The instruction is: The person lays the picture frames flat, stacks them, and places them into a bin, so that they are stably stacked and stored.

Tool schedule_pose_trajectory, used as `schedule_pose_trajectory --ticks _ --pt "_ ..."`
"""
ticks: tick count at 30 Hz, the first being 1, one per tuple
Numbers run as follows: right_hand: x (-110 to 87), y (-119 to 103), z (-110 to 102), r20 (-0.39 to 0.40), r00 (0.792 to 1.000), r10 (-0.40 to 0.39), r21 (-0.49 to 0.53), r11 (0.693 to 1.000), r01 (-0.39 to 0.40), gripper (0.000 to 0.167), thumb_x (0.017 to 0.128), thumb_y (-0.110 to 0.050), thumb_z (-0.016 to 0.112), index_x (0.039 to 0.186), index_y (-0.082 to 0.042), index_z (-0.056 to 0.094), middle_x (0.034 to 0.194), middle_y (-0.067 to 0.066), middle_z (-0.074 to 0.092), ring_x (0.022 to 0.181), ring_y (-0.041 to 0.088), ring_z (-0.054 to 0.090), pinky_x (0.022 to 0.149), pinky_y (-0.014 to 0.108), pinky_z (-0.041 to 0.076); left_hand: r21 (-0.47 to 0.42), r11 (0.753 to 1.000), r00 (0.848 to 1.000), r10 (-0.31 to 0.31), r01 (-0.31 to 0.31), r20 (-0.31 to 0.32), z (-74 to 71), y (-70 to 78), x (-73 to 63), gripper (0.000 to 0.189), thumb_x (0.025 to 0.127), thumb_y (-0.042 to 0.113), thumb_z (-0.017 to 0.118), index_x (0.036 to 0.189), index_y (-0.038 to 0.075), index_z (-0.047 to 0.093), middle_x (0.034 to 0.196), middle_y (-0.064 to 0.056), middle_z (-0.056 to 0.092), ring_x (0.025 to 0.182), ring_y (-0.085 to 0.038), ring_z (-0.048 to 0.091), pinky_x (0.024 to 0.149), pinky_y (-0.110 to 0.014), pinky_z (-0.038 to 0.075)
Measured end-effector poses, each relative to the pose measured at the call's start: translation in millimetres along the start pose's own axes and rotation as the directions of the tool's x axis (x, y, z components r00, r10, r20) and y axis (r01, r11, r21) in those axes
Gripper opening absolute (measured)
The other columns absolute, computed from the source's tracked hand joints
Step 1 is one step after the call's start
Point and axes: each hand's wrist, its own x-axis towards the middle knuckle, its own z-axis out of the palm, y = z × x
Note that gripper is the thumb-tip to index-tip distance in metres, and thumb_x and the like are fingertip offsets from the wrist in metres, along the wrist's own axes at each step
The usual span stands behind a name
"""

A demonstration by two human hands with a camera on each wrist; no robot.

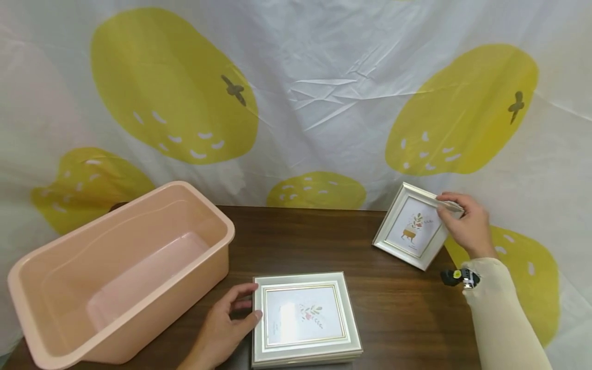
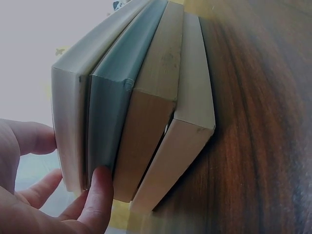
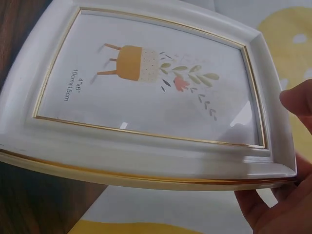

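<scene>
A stack of picture frames (image 1: 306,352) lies on the table, the top one white with a gold inner line and a flower print. My left hand (image 1: 225,321) touches the stack's left side near its far corner; in the left wrist view its fingertips rest against the upper frames' edges (image 2: 109,105). My right hand (image 1: 469,223) pinches another white picture frame (image 1: 393,249) by its upper right edge, thumb in front and fingers behind. That frame is tilted, its plant-pot print showing. In the right wrist view, the same picture frame (image 3: 146,163) fills much of the picture.
A pink plastic bin (image 1: 173,293) stands at the left with its inside bare. The dark wooden table (image 1: 296,241) ends against a white curtain (image 1: 319,118) with yellow fruit prints. A dark wristband (image 1: 458,276) is on my right wrist.
</scene>
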Motion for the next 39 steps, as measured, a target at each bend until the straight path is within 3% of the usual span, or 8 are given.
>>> schedule_pose_trajectory --ticks 6,12,20,24,29,34,39 --pt "-2.1 2.3 2.3 0.011 0.999 -0.048 -0.011 0.999 0.048 0.02 0.092 -0.006 0.077 0.111 -0.002 0.079 0.127 0.017 0.07 0.11 -0.016 0.051 0.095 0.009 0.035 -0.013 1.0 1.0 0.004 -0.004 0.001 -0.2 -1.1 -0.3 0.046 0.089 0.011 0.084 0.129 0.028 0.071 0.136 -0.004 0.069 0.116 -0.022 0.068 0.08 -0.024 0.06" --pt "-4.4 1.2 1.0 0.081 0.995 -0.057 -0.074 0.995 0.063 0.019 0.092 -0.009 0.079 0.109 -0.003 0.081 0.125 0.02 0.07 0.106 -0.017 0.046 0.092 0.011 0.032 -0.02 1.0 1.0 0.001 -0.001 0.006 -0.5 -1.8 -0.3 0.046 0.089 0.012 0.084 0.129 0.028 0.07 0.137 -0.004 0.068 0.117 -0.023 0.068 0.08 -0.024 0.06" --pt "-3.4 -2.3 -7.0 0.174 0.976 -0.134 -0.151 0.975 0.161 0.018 0.089 -0.002 0.08 0.106 -0.006 0.083 0.106 0.021 0.076 0.095 -0.022 0.046 0.085 0.014 0.038 -0.027 1.0 1.0 0.003 -0.003 0.008 -0.8 -3.1 0.2 0.046 0.089 0.012 0.085 0.129 0.028 0.07 0.136 -0.003 0.069 0.117 -0.021 0.068 0.081 -0.025 0.06" --pt "-3.0 -6.0 -14.4 0.248 0.965 -0.084 -0.173 0.976 0.13 0.018 0.093 -0.004 0.078 0.109 -0.008 0.083 0.112 0.024 0.078 0.095 -0.025 0.045 0.083 0.014 0.041 -0.019 1.0 1.0 0.007 -0.006 0.007 -0.7 -3.3 0.3 0.046 0.089 0.013 0.085 0.129 0.029 0.07 0.135 -0.002 0.069 0.117 -0.021 0.068 0.082 -0.024 0.06" --pt "-5.1 -14.9 -19.4 0.314 0.949 -0.027 -0.216 0.971 0.099 0.019 0.097 -0.01 0.075 0.114 -0.011 0.083 0.12 0.023 0.076 0.1 -0.014 0.049 0.083 0.014 0.042 -0.011 1.0 1.0 0.008 -0.008 0.005 -1.4 -3.0 -0.1 0.046 0.089 0.013 0.085 0.129 0.029 0.07 0.136 -0.001 0.069 0.117 -0.021 0.068 0.083 -0.023 0.059" --pt "-10.4 -19.6 -19.7 0.313 0.946 -0.08 -0.236 0.958 0.16 0.019 0.096 -0.009 0.077 0.113 -0.013 0.084 0.115 0.022 0.078 0.094 -0.016 0.05 0.076 0.013 0.042 -0.018 1.0 1.0 0.011 -0.011 0.012 -1.3 -2.7 -0.1 0.046 0.089 0.013 0.085 0.13 0.028 0.07 0.136 -0.002 0.069 0.117 -0.022 0.068 0.083 -0.024 0.06" --pt "-18.8 -20.0 -16.3 0.253 0.96 -0.121 -0.2 0.964 0.174 0.02 0.094 -0.004 0.078 0.111 -0.011 0.084 0.111 0.022 0.079 0.092 -0.026 0.046 0.074 0.01 0.041 -0.02 1.0 1.0 0.01 -0.01 0.012 -1.2 -3.2 0.2 0.047 0.088 0.012 0.085 0.13 0.027 0.07 0.137 -0.003 0.069 0.117 -0.022 0.068 0.083 -0.024 0.06"
